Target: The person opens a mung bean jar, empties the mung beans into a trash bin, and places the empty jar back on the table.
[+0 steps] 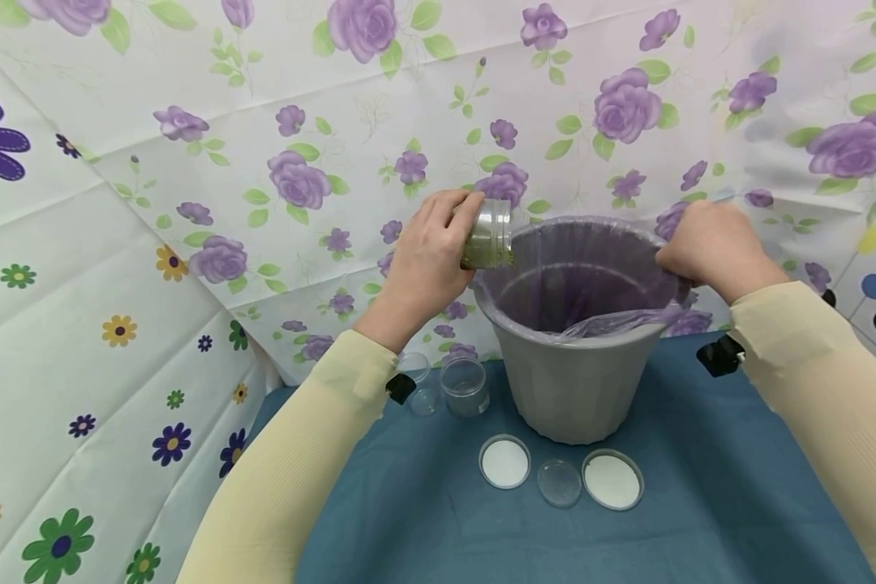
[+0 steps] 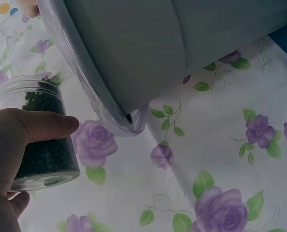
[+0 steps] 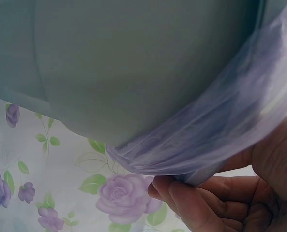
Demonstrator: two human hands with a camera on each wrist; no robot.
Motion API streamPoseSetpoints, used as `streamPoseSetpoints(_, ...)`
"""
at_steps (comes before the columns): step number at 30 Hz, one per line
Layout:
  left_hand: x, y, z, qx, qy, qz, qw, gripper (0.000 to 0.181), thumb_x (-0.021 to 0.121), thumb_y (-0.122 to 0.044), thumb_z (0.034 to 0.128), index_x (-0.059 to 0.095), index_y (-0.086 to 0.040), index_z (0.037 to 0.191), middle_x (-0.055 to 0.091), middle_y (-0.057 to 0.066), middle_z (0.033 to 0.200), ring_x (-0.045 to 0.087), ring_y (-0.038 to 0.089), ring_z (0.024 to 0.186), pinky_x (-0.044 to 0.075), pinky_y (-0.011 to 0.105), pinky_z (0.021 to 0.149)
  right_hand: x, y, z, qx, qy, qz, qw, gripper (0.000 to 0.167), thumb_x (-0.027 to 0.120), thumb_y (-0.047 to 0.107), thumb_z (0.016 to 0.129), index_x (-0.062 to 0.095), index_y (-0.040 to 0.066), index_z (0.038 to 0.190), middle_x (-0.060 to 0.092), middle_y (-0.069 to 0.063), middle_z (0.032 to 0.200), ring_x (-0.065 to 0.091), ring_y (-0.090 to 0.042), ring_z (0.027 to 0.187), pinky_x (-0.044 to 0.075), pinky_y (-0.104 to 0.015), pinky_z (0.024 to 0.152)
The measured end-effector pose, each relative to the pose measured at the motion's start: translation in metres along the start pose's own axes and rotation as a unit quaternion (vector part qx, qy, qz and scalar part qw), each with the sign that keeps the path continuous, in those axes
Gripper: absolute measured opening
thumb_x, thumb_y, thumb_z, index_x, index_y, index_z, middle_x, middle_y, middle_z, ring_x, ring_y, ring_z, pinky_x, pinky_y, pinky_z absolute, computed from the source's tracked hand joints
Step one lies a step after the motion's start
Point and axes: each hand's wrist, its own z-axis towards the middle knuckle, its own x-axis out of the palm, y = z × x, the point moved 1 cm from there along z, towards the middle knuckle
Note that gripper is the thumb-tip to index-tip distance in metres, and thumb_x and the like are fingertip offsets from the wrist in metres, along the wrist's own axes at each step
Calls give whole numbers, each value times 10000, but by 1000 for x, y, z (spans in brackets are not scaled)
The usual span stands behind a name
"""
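Note:
My left hand [image 1: 429,247] grips a clear jar [image 1: 491,231] of small green beans [image 2: 44,104], tipped on its side with its mouth toward the grey bin [image 1: 573,389] at the bin's left rim. In the left wrist view the thumb lies across the jar, and beans are heaped along one side up to the opening. A thin purple plastic bag [image 1: 606,324] lines the bin and folds over its rim. At the right rim my right hand [image 1: 719,247] holds the bag; the right wrist view shows fingers [image 3: 189,203] pinching its loose edge.
Left of the bin stand a clear jar [image 1: 465,389] and another clear container [image 1: 423,397]. In front lie two white-lined lids [image 1: 504,462] and a clear lid [image 1: 559,484] on the blue cloth [image 1: 438,519]. A flowered sheet [image 1: 380,105] hangs close behind.

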Motion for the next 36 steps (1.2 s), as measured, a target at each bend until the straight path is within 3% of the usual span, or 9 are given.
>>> streamPoseSetpoints(36,0,-2,4,61,45,61,10000,760,803,-148,667,471,-84,1347,502,112,1302,460,253,1241,428,365,1042,1,1,1,-16,-53,-110,9999,254,577,215,744,602,32,569,572,-79,499,546,-238,472,412,-327,445)
